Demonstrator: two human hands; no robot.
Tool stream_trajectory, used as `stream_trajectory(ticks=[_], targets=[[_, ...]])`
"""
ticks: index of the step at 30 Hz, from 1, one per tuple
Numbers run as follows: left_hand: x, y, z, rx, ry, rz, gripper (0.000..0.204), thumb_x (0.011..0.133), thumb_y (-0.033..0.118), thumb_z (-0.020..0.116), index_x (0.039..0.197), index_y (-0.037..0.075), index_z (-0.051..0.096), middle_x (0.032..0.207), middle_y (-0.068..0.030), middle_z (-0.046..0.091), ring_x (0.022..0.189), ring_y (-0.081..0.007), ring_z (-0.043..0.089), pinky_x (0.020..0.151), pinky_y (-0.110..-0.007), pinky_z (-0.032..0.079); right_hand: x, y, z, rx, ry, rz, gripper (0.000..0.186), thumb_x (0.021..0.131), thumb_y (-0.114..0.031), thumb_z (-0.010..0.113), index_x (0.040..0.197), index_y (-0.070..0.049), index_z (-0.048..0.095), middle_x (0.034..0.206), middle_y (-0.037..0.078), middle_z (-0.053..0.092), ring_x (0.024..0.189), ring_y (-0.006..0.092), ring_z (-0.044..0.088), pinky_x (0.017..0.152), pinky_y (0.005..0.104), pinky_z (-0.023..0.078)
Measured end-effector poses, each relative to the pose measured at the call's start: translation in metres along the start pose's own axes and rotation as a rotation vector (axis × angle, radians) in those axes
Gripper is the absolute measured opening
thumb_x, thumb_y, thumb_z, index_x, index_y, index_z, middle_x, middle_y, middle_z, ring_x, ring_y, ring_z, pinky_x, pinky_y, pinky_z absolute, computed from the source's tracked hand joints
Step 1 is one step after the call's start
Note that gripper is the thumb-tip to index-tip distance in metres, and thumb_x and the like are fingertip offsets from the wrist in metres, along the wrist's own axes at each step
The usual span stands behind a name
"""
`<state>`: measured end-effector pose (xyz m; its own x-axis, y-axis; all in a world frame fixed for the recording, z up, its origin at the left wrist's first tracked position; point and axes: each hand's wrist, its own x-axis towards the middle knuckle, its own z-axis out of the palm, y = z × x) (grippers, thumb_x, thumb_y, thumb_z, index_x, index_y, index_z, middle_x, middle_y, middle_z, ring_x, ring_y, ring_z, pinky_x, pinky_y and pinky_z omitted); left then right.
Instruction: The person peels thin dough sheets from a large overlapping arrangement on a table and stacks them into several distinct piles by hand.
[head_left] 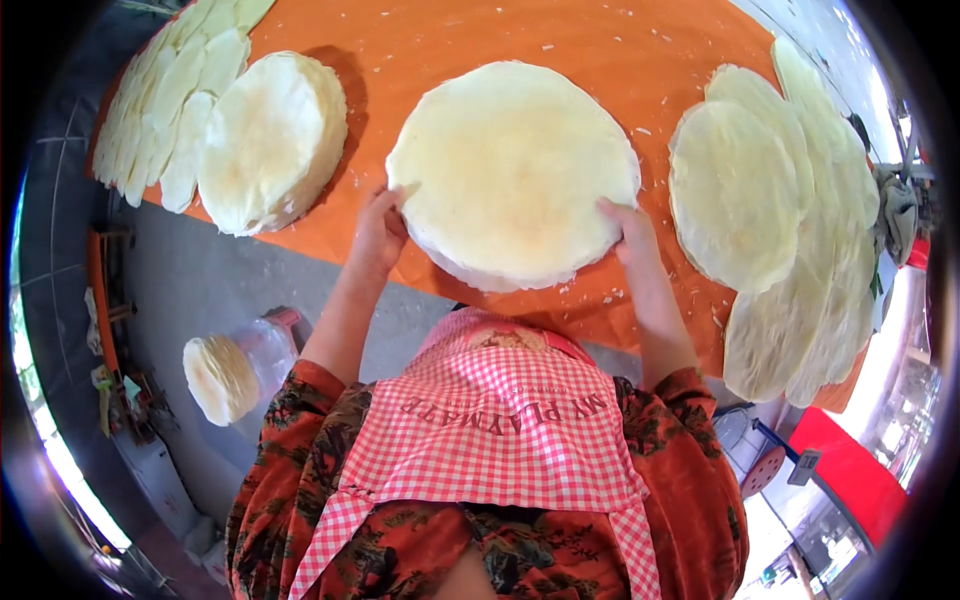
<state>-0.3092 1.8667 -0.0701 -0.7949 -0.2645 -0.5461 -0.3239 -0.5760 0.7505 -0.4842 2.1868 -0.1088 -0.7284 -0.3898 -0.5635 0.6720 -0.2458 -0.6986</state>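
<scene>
A thick stack of thin, round, pale flatbreads [513,170] lies in front of me on the orange table cover [450,30]. My left hand [381,228] grips its near left edge, and my right hand [633,233] grips the near right edge. Both thumbs rest near the rim of the top sheet; most of the other fingers are hidden at the side. Whether the hands hold the whole stack or just its upper sheets I cannot tell.
At left stands another flatbread stack [268,145], with overlapping sheets [165,115] beyond it. Loose flatbreads [740,195] overlap along the right side. Below the table at left, a smaller stack [220,380] sits by a clear plastic bag [268,355]. White crumbs dot the cover.
</scene>
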Motion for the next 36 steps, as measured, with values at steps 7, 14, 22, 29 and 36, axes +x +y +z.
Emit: stream_trajectory(ticks=[7, 14, 22, 29, 36], targets=[[-0.035, -0.039, -0.013, -0.563, -0.085, -0.343, 0.045, 0.085, -0.001, 0.053, 0.128, 0.003, 0.045, 0.125, -0.0099, 0.056, 0.113, -0.0241, 0.056, 0.092, -0.04, 0.049, -0.036, 0.008, 0.028, -0.298, 0.239, 0.119, 0.051, 0.075, -0.011, 0.073, 0.12, 0.004, 0.054, 0.113, 0.018, 0.061, 0.106, 0.0294, 0.059, 0.093, 0.0395, 0.047], [-0.035, -0.059, -0.015, -0.385, -0.148, -0.174, 0.057, 0.077, -0.008, 0.058, 0.13, 0.01, 0.044, 0.122, -0.0077, 0.057, 0.11, -0.0229, 0.058, 0.088, -0.035, 0.05, -0.081, 0.029, 0.101, -1.317, -0.188, -0.885, 0.065, 0.074, -0.028, 0.074, 0.125, 0.0, 0.046, 0.128, 0.02, 0.048, 0.121, 0.0378, 0.044, 0.099, 0.0446, 0.037], [-0.036, -0.052, 0.005, -0.463, -0.008, -0.122, 0.041, 0.084, -0.005, 0.055, 0.124, 0.002, 0.048, 0.114, -0.0106, 0.06, 0.102, -0.0238, 0.061, 0.087, -0.036, 0.052, -0.07, 0.065, 0.133, -1.639, -0.398, -0.973, 0.065, 0.074, -0.026, 0.07, 0.129, -0.001, 0.045, 0.135, 0.017, 0.042, 0.127, 0.037, 0.037, 0.101, 0.0519, 0.031], [-0.026, -0.07, -0.006, -0.408, -0.029, -0.128, 0.035, 0.089, 0.0, 0.052, 0.124, 0.003, 0.048, 0.117, -0.0127, 0.059, 0.103, -0.0254, 0.06, 0.088, -0.039, 0.052, -0.067, 0.082, 0.126, -1.829, -0.361, -1.038, 0.052, 0.077, -0.011, 0.057, 0.128, -0.001, 0.046, 0.131, 0.016, 0.046, 0.125, 0.0358, 0.04, 0.098, 0.0501, 0.034], [-0.028, -0.07, -0.004, -0.41, -0.012, -0.126, 0.037, 0.089, -0.002, 0.044, 0.126, 0.004, 0.044, 0.114, -0.0122, 0.058, 0.097, -0.0249, 0.061, 0.08, -0.037, 0.054, -0.074, 0.087, 0.142, -1.832, -0.333, -1.109, 0.045, 0.079, -0.013, 0.057, 0.121, 0.0, 0.051, 0.127, 0.013, 0.05, 0.12, 0.0312, 0.045, 0.09, 0.0455, 0.038]])
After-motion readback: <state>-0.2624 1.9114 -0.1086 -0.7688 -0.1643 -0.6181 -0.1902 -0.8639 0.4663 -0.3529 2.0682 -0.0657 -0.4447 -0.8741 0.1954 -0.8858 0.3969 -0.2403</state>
